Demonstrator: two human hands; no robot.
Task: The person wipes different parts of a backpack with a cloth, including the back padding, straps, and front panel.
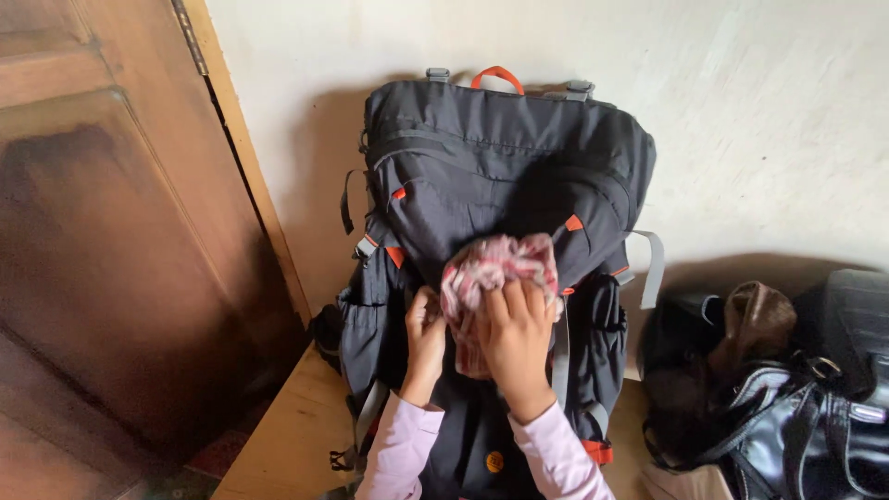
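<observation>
Both hands grip: right hand [517, 326] bunches checked cloth [494, 270], left hand [425, 335] clutches black backpack [482, 176].

A hiking backpack [500, 176] stands upright on a wooden worktop [287, 435], its back leaning against the wall [741, 111] behind it. A wooden door [111, 241] is to its left. To its right, just beside it, sits a heap of leather handbags [769, 389]. Both hands, the left [424, 338] and the right [514, 338], are at the backpack's front, pressing a crumpled cloth [495, 273] against it under the top lid.

Backpack [500, 167] base behind both sleeves
</observation>
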